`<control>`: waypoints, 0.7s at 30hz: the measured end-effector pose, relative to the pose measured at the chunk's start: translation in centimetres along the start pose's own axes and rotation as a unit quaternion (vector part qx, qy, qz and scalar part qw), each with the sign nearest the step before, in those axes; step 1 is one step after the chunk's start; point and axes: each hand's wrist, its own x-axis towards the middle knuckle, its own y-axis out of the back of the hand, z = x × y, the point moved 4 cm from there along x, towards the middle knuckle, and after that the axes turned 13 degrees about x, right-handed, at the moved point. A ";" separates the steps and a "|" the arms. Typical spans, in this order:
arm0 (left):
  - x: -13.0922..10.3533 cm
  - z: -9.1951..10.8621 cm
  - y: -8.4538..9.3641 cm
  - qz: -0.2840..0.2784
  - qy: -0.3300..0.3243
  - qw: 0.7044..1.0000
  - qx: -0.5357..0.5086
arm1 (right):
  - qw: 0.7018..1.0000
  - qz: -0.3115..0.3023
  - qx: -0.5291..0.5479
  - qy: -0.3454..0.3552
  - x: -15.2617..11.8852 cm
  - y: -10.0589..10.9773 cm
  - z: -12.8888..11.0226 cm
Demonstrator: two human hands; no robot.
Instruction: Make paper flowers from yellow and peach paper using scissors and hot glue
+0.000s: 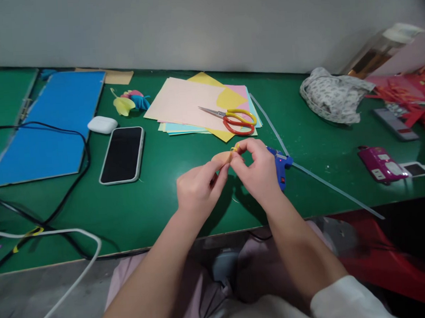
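Observation:
My left hand (pixel 196 186) is closed in a pinch, its thumb and forefinger pressed together over the green table. Between its fingertips and those of my right hand (pixel 258 173) is a small yellow paper piece (pixel 234 149), curled at the end; its full shape is hidden by the fingers. My right hand pinches the curled end. A blue glue gun (pixel 281 168) lies just beside my right hand, partly covered by it. Beyond both hands, scissors (pixel 241 121) with red and yellow handles rest on a stack of coloured paper sheets (pixel 180 96).
To the left are a phone (pixel 122 155), a white earbud case (pixel 103 124), coloured paper shapes (pixel 126 105), a blue board (pixel 54 124) and cables (pixel 87 151). On the right lie a clear glue stick (pixel 337 189), a patterned cloth (pixel 333 95) and a purple power socket (pixel 382 164).

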 end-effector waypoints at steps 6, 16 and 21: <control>0.2 -0.1 0.2 0.012 0.016 1.000 -0.001 | 0.998 -0.017 0.046 -0.026 0.1 -0.1 0.2; 0.0 0.0 0.1 0.000 -0.010 1.000 0.007 | 1.000 -0.014 0.021 -0.010 0.1 0.1 0.1; -0.1 -0.1 0.1 0.013 -0.019 1.000 0.005 | 1.000 -0.008 -0.004 0.000 0.0 0.0 0.1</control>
